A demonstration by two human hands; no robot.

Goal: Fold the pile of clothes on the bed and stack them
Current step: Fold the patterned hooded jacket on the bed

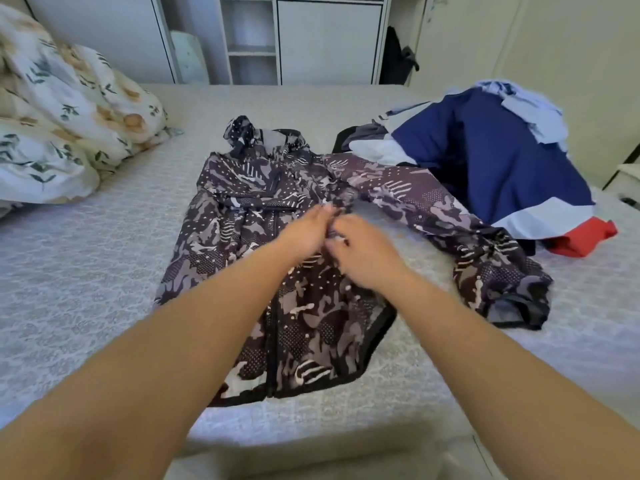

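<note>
Jacket (pixel 277 258), dark with a pale camouflage print, lies front-up on the bed (pixel 86 271), hood toward twelve o'clock and hem toward six. Its one visible sleeve (pixel 450 220) stretches out toward three o'clock, cuff near the pile of clothes (pixel 485 161) at two o'clock. Both hands meet at the middle of the chest. The left hand (pixel 308 233) and the right hand (pixel 363 254) each have fingers curled into the fabric, pinching a small gather of it just beside the zip. A flowered quilt (pixel 69 109) is bunched at ten o'clock.

The cloth looks thin and slippery, so a pinch this small may slide free when lifted, leaving the front rumpled. The other sleeve seems tucked under or out of sight; folding over it unchecked could trap a lump. Dragging the long sleeve across might catch the pile's red edge and pull it along.
</note>
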